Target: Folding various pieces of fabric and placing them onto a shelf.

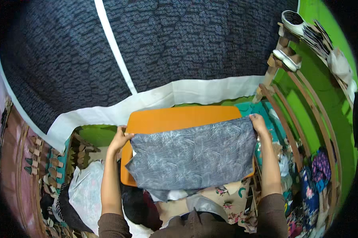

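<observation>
A grey patterned cloth hangs stretched between my two hands, its upper edge pulled nearly straight and slightly higher on the right. My left hand pinches its upper left corner. At the upper right corner, my right hand grips the fabric between thumb and fingers. Behind and under the cloth is an orange board or tabletop, mostly covered by it. Whether the cloth's lower part rests on the orange surface I cannot tell.
Dark patterned curtains with a white lower border hang ahead. Wooden racks holding shoes stand at the right by a green wall. Piled clothes lie at the lower left, more garments at the lower right. A floral cloth is near my lap.
</observation>
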### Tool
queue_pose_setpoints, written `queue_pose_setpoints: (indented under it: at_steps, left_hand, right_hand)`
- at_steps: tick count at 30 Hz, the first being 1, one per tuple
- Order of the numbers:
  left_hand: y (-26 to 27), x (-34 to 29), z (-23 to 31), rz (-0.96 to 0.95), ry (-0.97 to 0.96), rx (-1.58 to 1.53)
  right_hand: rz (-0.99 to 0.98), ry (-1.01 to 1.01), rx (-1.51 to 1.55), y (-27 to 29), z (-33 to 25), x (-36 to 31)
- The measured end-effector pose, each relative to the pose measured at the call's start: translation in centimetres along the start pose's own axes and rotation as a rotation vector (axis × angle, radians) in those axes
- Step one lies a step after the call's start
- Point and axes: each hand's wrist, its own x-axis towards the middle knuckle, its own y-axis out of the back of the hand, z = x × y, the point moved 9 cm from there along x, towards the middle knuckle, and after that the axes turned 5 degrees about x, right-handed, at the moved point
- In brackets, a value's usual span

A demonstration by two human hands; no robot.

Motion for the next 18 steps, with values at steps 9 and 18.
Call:
queue_pose_setpoints:
  at_steps: [9,18]
  left_hand:
    - [-0.3,13.8,3.8,0.564,-0.099,0.311]
    - [-15.2,11.5,0.1,0.36,-0.191,0.653]
  right_hand:
    - [0.08,-0.149,0.015,-9.3,1.8,14.9]
    - [0.263,0.421,-0.405,-19.9,-2.6,6.0]
